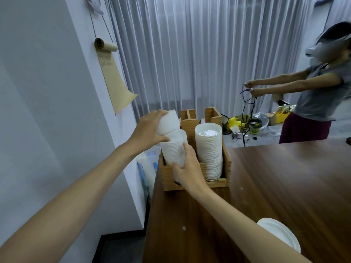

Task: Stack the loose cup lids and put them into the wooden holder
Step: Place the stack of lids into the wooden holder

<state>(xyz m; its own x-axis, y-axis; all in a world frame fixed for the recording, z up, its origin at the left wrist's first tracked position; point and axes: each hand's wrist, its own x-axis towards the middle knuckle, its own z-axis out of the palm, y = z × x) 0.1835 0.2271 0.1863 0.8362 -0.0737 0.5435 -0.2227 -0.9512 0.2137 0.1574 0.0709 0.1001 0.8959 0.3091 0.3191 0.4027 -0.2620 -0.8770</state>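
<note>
The wooden holder (pixel 228 166) stands at the far left end of the brown table (pixel 275 186). Its right slot holds a tall stack of white lids (pixel 209 150). In its left slot stands another tall lid stack (pixel 173 149). My left hand (pixel 150 128) grips a short bundle of white lids (pixel 169 121), tilted, just above the top of that left stack. My right hand (pixel 187 168) wraps around the lower front of the left stack. A few more loose white lids (pixel 281 234) lie at the table's near edge, partly behind my right forearm.
A grey wall with a hanging paper roll (pixel 112 76) is on the left, curtains behind. Another person (pixel 315 95) stands at the far right handling a black cable. Yellow baskets and clutter (pixel 252 124) lie on the floor beyond the table.
</note>
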